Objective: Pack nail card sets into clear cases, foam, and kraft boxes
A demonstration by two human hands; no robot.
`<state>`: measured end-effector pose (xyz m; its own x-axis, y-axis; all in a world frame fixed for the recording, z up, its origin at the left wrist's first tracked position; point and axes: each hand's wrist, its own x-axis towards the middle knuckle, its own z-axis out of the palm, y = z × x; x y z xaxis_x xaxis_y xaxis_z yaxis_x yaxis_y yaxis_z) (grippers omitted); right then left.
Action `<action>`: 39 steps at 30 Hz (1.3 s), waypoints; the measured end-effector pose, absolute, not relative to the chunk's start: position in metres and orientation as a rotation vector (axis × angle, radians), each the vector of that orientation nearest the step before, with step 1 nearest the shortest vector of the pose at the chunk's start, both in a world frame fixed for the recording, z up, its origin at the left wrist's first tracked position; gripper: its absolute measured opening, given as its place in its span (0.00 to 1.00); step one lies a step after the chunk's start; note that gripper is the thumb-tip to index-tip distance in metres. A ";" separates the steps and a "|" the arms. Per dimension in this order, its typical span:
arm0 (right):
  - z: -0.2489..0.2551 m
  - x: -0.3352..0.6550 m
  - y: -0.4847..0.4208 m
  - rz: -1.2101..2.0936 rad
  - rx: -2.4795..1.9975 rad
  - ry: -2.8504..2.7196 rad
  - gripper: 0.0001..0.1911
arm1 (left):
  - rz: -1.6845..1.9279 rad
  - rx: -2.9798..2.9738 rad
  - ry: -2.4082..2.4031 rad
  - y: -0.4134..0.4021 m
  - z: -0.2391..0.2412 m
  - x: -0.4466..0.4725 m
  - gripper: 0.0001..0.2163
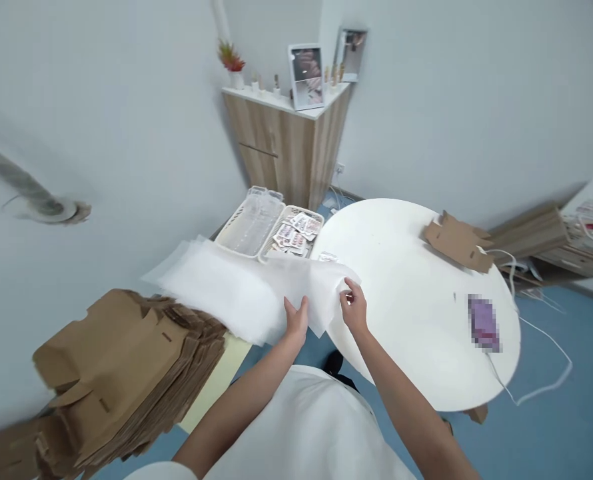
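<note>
A thin, translucent white packing sheet [324, 287] stretches from a pile of similar white sheets [226, 283] over to the edge of the round table. My right hand [355, 308] is closed, thumb and finger pinching the right end of this sheet. At the sheet's near edge is my left hand [296, 321], its thumb and fingers apart, touching or just over the sheet. Behind the pile stand a white basket holding clear plastic pieces [254, 217] and another basket with printed packets [296, 233].
Flattened cardboard boxes [121, 373] are piled at the left. On the white round table [401, 320] lie a brown cardboard box [459, 241] and a blurred purple item [484, 323] with a white cable. A wooden cabinet [286, 147] with framed pictures fills the corner.
</note>
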<state>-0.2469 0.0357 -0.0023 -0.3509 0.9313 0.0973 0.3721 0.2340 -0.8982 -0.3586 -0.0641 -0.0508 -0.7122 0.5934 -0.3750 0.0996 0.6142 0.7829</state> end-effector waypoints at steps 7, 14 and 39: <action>-0.023 -0.122 0.041 1.047 -1.435 -1.587 0.22 | 1.180 0.635 1.860 -0.002 -0.037 -0.292 0.36; -0.049 -0.029 0.016 1.164 -1.678 -1.504 0.24 | 0.829 1.013 1.968 0.032 -0.047 -0.246 0.39; -0.076 -0.033 0.058 0.807 -1.593 -2.323 0.28 | -0.021 1.856 1.919 0.015 -0.043 -0.236 0.23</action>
<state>-0.0330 0.0584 -0.0759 -0.3929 0.9104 -0.1296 0.7945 0.2652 -0.5462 -0.2355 0.0146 -0.0425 0.0233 0.9411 -0.3372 0.9483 0.0860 0.3056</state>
